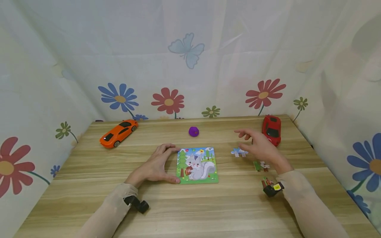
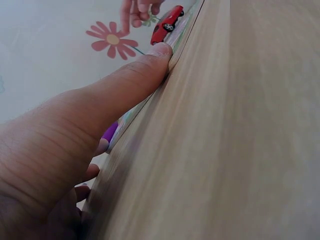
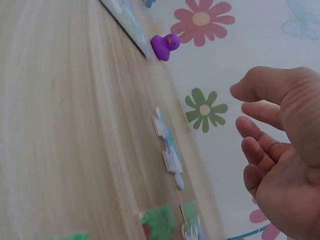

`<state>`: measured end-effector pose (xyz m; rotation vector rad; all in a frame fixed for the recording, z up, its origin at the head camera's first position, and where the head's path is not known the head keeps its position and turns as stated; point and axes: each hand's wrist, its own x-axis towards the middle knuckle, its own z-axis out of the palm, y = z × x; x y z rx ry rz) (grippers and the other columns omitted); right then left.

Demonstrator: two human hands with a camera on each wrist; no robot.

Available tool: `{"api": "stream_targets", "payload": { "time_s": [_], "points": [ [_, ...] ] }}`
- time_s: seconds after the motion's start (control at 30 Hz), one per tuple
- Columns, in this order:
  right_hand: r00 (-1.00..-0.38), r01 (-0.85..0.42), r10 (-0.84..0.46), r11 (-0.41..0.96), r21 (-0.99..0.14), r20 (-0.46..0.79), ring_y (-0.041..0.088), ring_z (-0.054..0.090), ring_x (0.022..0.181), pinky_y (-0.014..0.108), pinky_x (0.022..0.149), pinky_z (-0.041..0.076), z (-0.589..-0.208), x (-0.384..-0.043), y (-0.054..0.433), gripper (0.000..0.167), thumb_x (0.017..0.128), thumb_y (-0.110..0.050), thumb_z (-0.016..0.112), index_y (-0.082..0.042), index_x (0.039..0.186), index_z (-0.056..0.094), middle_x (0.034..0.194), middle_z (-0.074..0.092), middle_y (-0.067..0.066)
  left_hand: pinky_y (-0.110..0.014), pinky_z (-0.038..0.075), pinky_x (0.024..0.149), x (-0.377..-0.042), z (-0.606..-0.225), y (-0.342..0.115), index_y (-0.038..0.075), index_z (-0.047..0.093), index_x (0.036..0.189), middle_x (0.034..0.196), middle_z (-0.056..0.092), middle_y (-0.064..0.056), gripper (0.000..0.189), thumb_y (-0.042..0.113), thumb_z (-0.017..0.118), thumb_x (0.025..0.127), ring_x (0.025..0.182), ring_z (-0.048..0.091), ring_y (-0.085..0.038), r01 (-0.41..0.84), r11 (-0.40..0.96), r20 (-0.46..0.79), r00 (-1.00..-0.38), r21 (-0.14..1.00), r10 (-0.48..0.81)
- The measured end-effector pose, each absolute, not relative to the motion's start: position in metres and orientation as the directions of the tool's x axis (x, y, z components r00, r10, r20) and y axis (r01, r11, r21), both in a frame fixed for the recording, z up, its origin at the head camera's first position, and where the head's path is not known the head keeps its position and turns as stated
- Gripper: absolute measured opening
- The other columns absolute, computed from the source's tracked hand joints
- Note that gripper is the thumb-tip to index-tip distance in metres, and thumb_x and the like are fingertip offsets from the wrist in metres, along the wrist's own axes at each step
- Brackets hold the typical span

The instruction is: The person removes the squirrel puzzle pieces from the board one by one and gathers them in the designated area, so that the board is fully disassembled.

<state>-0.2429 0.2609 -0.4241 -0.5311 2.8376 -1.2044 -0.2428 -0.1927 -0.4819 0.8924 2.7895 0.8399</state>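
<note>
A square puzzle board (image 1: 197, 167) with a squirrel picture lies flat in the middle of the table. My left hand (image 1: 157, 163) is spread along its left side, the straight thumb touching the near corner and the fingertips at the far corner. In the left wrist view the thumb (image 2: 125, 82) rests at the board's edge. My right hand (image 1: 260, 145) hovers with loosely bent fingers, holding nothing. Close to it lie joined blue-and-white jigsaw pieces (image 1: 239, 152). Nearer are green-and-white pieces (image 1: 261, 166) and another green piece (image 1: 265, 181), partly hidden by the wrist camera.
At the back left stands an orange toy car (image 1: 119, 133). A red toy car (image 1: 272, 129) is behind my right hand. A purple rubber duck (image 3: 164, 47) sits beyond the board. Flowered curtains (image 1: 193, 86) enclose the wooden table (image 1: 190, 211) at the back and sides.
</note>
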Motion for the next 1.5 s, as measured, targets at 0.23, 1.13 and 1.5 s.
{"api": "stream_targets", "payload": {
  "time_s": [0.23,1.13,1.5],
  "points": [
    [-0.925,-0.365,-0.32,0.603,-0.709,0.203,0.04,0.057,0.123,0.046,0.099,0.05,-0.411,-0.243,0.244,0.053,0.106,-0.016,0.077,-0.01,0.156,0.06,0.136,0.065,0.013,-0.069,0.029,0.131,-0.242,-0.482,-0.192,0.025,0.045,0.17,0.175,0.032,-0.01,0.129,0.079,0.097,0.065,0.162,0.027,-0.036,0.51,0.679,0.073,-0.824,0.528,0.562],
    [-0.868,-0.452,-0.418,0.441,-0.775,0.269,0.031,0.065,0.116,0.044,0.096,0.059,-0.402,-0.242,0.165,0.055,0.103,-0.01,0.08,-0.009,0.154,0.062,0.133,0.069,0.013,-0.072,0.03,0.129,-0.241,-0.479,-0.192,0.023,0.046,0.168,0.173,0.033,-0.012,0.126,0.077,0.097,0.067,0.161,0.028,-0.038,0.522,0.672,0.089,-0.819,0.526,0.567],
    [-0.86,-0.429,-0.463,0.425,-0.797,0.216,0.035,0.067,0.119,0.039,0.096,0.059,-0.412,-0.239,0.151,0.057,0.104,-0.019,0.083,-0.01,0.156,0.061,0.133,0.067,0.01,-0.072,0.03,0.128,-0.242,-0.479,-0.191,0.023,0.046,0.168,0.173,0.033,-0.011,0.126,0.076,0.098,0.067,0.16,0.029,-0.038,0.526,0.67,0.091,-0.817,0.524,0.57]
  ]
}}
